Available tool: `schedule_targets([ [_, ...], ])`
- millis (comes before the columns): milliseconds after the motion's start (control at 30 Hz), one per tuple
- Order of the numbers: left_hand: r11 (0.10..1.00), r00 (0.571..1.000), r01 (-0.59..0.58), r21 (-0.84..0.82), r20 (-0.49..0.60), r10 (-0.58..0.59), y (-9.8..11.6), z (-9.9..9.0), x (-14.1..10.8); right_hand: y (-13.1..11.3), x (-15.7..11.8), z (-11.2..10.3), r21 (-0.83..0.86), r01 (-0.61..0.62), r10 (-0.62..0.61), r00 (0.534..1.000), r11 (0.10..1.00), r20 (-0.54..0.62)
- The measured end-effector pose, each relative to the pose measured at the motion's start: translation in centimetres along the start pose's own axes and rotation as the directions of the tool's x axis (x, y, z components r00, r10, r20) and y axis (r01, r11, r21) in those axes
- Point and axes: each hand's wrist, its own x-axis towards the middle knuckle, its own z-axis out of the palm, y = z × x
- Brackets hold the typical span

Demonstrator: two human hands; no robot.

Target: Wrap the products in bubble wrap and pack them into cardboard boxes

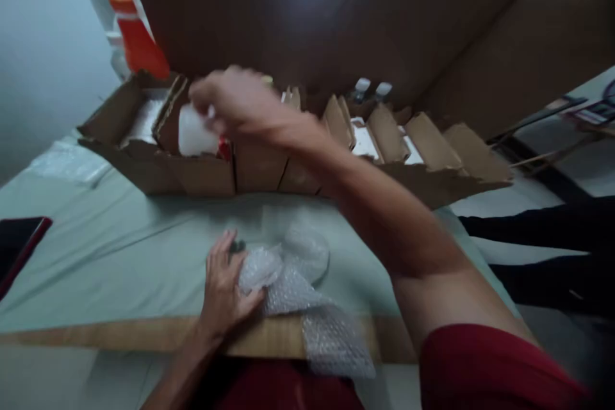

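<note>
My left hand (pixel 228 285) rests at the table's front edge, its fingers spread around one end of a bubble-wrapped bundle (pixel 262 268). From that bundle a loose strip of bubble wrap (pixel 336 339) trails over the wooden edge. My right hand (pixel 230 99) is stretched far forward and left, blurred by motion, above a cardboard compartment. Just below its fingers is a white translucent object (pixel 196 131), inside the compartment. Whether the right fingers grip anything is too blurred to tell.
A row of open cardboard boxes (pixel 202 176) crosses the back of the green-covered table (pixel 120 256). White-capped bottles (pixel 362 86) stand behind it. An orange item (pixel 141 45) hangs at the upper left. A dark phone-like device (pixel 19 246) lies left. A person's dark-clothed legs (pixel 552 256) show right.
</note>
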Motion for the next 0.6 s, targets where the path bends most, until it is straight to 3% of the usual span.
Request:
schedule_targets([
  [33,1.0,0.999,0.003,-0.009,-0.042,-0.004,0.2,-0.5,-0.2,0.3,-2.0,-1.4,-0.005,0.004,-0.004,0.999,1.0,-0.038],
  [100,1.0,0.987,-0.004,-0.003,-0.158,0.004,0.6,-1.7,-0.7,0.7,-7.0,-2.5,0.105,0.024,0.005,0.963,0.994,-0.268],
  [167,0.999,0.961,-0.031,0.032,-0.275,0.038,1.3,-3.1,-1.3,0.7,-12.4,-0.4,0.273,-0.035,0.139,0.917,0.961,-0.373],
  [233,0.996,0.956,-0.065,0.066,-0.282,0.081,2.0,-4.2,-1.6,0.3,-17.0,3.8,0.474,-0.116,0.24,0.948,0.873,-0.21],
  [267,0.994,0.973,-0.075,0.076,-0.214,0.09,2.3,-4.6,-1.5,0.2,-18.5,6.0,0.534,-0.16,0.23,0.971,0.831,-0.068],
  [333,0.995,0.998,-0.063,0.077,0.018,0.062,2.4,-4.6,-1.0,0.4,-19.7,9.3,0.511,-0.157,0.057,0.977,0.845,0.207],
  [367,0.997,0.991,-0.036,0.069,0.131,0.026,2.1,-4.3,-0.7,0.6,-19.3,9.8,0.462,-0.129,-0.009,0.959,0.878,0.285],
  [433,0.998,0.967,0.04,0.041,0.249,-0.049,1.4,-3.4,-0.1,1.4,-16.9,8.4,0.336,-0.045,-0.059,0.954,0.941,0.293],
  [533,0.994,0.971,0.106,-0.022,0.219,-0.098,0.2,-1.9,0.2,2.0,-10.1,3.5,0.192,0.061,-0.081,0.992,0.98,0.099],
  [600,0.992,0.979,0.114,-0.056,0.178,-0.102,-0.2,-1.1,0.1,1.5,-4.1,1.2,0.119,0.154,-0.159,0.987,0.981,0.035],
])
